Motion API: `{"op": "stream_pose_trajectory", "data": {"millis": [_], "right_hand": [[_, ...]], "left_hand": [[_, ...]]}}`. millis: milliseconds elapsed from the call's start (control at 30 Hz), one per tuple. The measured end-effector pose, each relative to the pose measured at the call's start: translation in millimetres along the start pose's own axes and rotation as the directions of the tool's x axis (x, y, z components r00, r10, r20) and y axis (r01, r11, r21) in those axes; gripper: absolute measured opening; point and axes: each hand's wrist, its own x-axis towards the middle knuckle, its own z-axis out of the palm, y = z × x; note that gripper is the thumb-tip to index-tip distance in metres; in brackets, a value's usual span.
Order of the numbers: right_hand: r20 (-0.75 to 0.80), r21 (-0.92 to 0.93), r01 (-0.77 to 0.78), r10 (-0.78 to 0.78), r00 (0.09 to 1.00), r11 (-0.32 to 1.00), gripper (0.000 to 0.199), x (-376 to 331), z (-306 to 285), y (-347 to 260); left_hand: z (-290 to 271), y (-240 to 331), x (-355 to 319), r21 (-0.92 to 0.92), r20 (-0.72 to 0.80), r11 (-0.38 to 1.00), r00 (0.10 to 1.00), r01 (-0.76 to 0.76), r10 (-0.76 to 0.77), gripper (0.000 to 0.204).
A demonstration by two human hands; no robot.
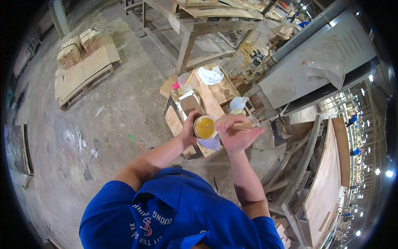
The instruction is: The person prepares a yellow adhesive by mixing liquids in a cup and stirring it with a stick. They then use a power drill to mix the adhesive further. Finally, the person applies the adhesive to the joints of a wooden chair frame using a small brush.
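My left hand (192, 126) is wrapped round the side of a round cup (195, 123) holding amber-yellow liquid (205, 128). My right hand (235, 135) is at the cup's right rim, its fingers curled and its thumb side pointing right. A pale, stick-like thing (242, 125) shows at these fingers; its far end and its kind are hard to make out. Below both hands is a low wooden bench (209, 96). On it, just beyond the cup, is a brown block-like thing (189, 103) on white paper.
On the bench are a clear tub (188, 83), a pink thing (175, 85) and a white cloth (210, 75). A whitish bottle (238, 103) stands to the right. Beyond are a wooden workbench (215, 27) and a grey metal cabinet (319, 62). Wood bundles (69, 54) lie on a pallet (89, 70) at left.
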Motion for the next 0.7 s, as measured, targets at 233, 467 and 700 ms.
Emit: {"op": "stream_pose_trajectory", "data": {"millis": [233,467,700], "right_hand": [[-0.050,-0.043,0.055,-0.057,0.997,0.998,0.086,8,0,-2],[-0.077,-0.027,0.043,-0.045,0.996,0.999,0.086,11,-7,-9],[-0.115,0.034,-0.036,0.040,0.993,0.999,0.087,-3,-24,-8]], "left_hand": [[3,2,-3,0.023,-0.037,0.999,0.999,0.037,-0.036,0.046],[5,-5,-2,0.026,-0.050,0.998,0.997,0.061,-0.059,0.047],[4,-12,4,0.051,0.002,0.993,0.995,0.102,-0.102,0.052]]}}
